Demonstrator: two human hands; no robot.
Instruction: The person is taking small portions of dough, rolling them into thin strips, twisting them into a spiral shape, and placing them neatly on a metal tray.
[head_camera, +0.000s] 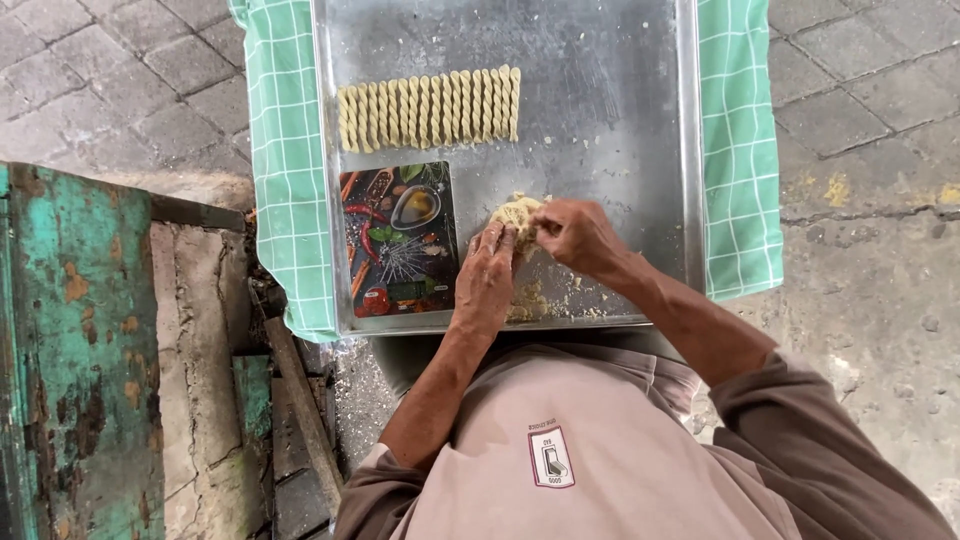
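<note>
Looking straight down at a person's two bare hands working over a shallow metal tray (640, 60). The left hand (484, 282) lies palm down, fingers loosely spread, pressing on the near edge of a small lump of pale dough (515, 212), apparently to steady it. The right hand (577, 234), at 3 o'clock of the lump, pinches it between thumb and fingertips. The dough sits just below the tray's centre, with crumbs scattered toward 6 o'clock. At 12 o'clock a tidy row of twisted dough sticks (430, 108) lies side by side, kept apart from the working spot. At 9 o'clock of the dough rests a small dark board printed with vegetables (398, 240). A green checked cloth (285, 150) lies under the tray. Around it is grey stone paving (130, 80); a worn turquoise wooden plank (75, 350) stands at 8 o'clock.
</note>
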